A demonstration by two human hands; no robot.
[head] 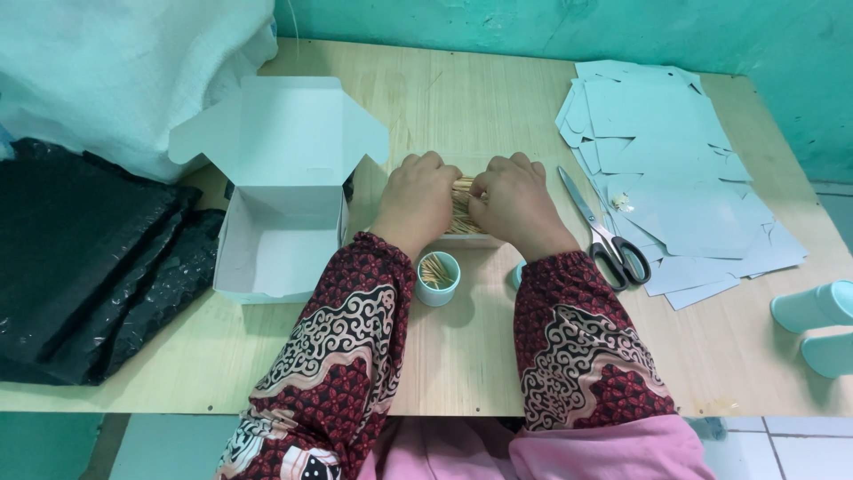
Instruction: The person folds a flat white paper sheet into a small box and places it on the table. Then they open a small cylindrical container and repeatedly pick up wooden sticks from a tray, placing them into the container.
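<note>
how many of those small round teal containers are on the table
4, possibly more hidden. One open container, filled with toothpicks, stands between the forearms. One peeks out beside the right sleeve, mostly hidden. Two lie at the table's right edge, one above the other.

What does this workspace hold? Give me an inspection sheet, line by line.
Surface: pale wooden table, bare at the near middle.
Job's things: toothpick pile in a shallow tray under both hands; small round cup filled with toothpicks, just in front.
Clutter: open white box at left; scissors and flat card blanks at right; two pale cups at right edge; black plastic bags far left.
Hands: left hand and right hand, fingers curled into the toothpicks.
Cables: nothing seen.
Surroundings: green wall, white sack, tiled floor.
</note>
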